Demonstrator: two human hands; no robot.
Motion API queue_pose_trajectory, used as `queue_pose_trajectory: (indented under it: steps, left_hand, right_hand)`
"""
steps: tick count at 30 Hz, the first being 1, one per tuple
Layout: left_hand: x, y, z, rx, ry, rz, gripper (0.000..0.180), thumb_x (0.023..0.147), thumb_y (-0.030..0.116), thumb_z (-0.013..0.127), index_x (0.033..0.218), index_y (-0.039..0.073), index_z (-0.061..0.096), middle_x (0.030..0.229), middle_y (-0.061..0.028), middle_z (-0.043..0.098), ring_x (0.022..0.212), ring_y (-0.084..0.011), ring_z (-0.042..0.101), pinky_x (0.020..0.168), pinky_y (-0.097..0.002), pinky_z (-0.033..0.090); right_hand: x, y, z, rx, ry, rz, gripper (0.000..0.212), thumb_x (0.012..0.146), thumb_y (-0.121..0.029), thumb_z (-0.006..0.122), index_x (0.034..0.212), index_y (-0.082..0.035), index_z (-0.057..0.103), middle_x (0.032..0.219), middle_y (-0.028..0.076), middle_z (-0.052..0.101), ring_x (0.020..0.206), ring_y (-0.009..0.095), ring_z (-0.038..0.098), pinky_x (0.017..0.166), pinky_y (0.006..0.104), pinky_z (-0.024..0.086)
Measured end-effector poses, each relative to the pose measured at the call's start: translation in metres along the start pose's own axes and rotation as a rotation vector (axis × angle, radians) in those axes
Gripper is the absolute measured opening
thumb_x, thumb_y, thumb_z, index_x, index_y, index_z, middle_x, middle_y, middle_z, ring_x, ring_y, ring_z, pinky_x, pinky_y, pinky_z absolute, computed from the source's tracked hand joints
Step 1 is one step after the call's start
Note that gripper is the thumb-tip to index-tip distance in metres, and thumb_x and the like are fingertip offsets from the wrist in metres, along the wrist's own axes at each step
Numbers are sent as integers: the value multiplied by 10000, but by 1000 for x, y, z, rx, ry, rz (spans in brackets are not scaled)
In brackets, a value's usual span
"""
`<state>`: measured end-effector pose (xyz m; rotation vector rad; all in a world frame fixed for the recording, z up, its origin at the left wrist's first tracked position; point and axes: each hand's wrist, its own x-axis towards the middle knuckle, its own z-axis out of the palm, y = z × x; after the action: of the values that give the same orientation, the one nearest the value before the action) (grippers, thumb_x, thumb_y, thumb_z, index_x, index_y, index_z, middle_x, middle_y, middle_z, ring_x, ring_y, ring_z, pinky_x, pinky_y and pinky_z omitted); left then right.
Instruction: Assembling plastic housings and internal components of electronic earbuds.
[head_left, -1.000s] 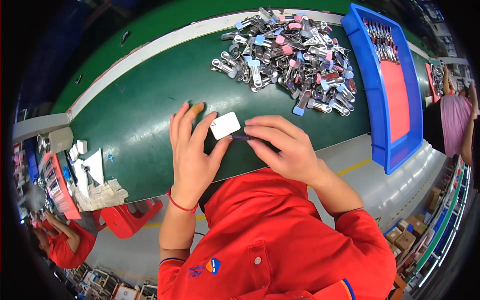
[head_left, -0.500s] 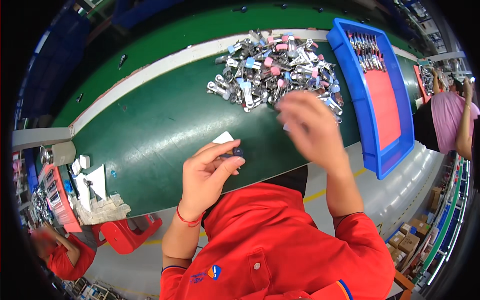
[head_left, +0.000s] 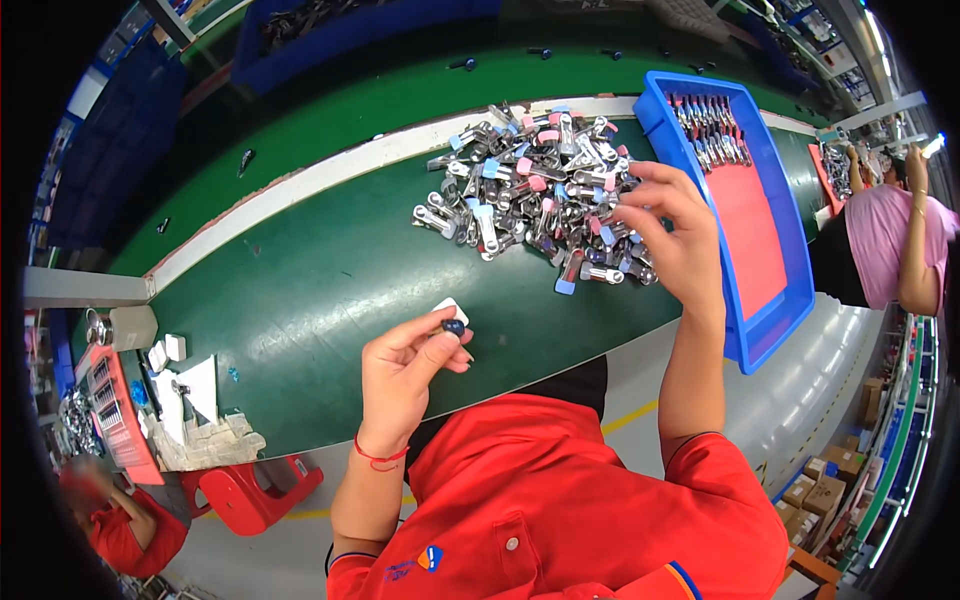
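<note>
Between the thumb and fingers of my left hand [head_left: 400,375] is a small dark blue piece with a rounded, shiny end [head_left: 454,327]; the rest of it is hidden by the fingers. Just beyond that hand, a small white piece [head_left: 447,305] lies on the green bench. My right hand [head_left: 682,240] hovers at the right side of a heap of small silver metal clip-like pieces [head_left: 520,190], many with pink or light blue ends. Its fingers are bent but apart, and nothing shows between them.
A blue tray [head_left: 748,355] to the right holds rows of similar pieces on a pink-red sheet. Beyond the white ledge [head_left: 300,190], dark pieces lie on a green belt [head_left: 400,95]. Left are taped scraps [head_left: 215,440] and a red stool [head_left: 245,500]. Other people sit at both sides.
My right hand has moved right and up from the heap's near edge, and its fingers have spread. My left hand still grips the dark blue piece. The view has shifted slightly.
</note>
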<state>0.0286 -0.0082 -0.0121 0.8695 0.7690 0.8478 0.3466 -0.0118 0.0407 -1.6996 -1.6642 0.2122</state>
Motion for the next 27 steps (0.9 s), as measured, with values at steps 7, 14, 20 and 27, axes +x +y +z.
queue_pose_trajectory:
  steps: [7, 14, 20, 27]
  left_hand:
    - [13, 21, 20, -93, 50, -45, 290, 962, 61, 592, 1235, -35, 607, 1023, -168, 691, 817, -182, 677, 736, -286, 564]
    - [11, 12, 13, -271, 49, -55, 291, 964, 70, 607, 1232, -43, 608, 1049, -155, 689, 874, -174, 663, 739, -285, 559]
    - [9, 8, 11, -377, 66, -62, 262, 954, 73, 627, 1194, -32, 637, 1038, -122, 686, 875, -146, 638, 729, -277, 536]
    - [8, 13, 4, -266, -27, -97, 202, 926, 45, 658, 1113, -30, 670, 1018, -101, 691, 863, -124, 637, 717, -257, 526]
  right_hand:
    - [-15, -29, 37, 1283, -55, 348, 318, 837, 8, 706, 1138, 34, 607, 1093, 156, 642, 900, 213, 653, 770, 308, 548]
    - [-34, -45, 61, 1233, -238, 181, 334, 776, -7, 774, 1075, 30, 630, 1040, 156, 660, 904, 224, 665, 752, 299, 537]
    - [-34, -67, 66, 857, -186, -109, 286, 691, 134, 771, 947, 39, 689, 904, 147, 691, 846, 221, 691, 725, 305, 571]
    - [-31, -74, 63, 686, -125, -313, 219, 661, 96, 800, 842, 18, 705, 816, 143, 691, 732, 255, 688, 647, 323, 543]
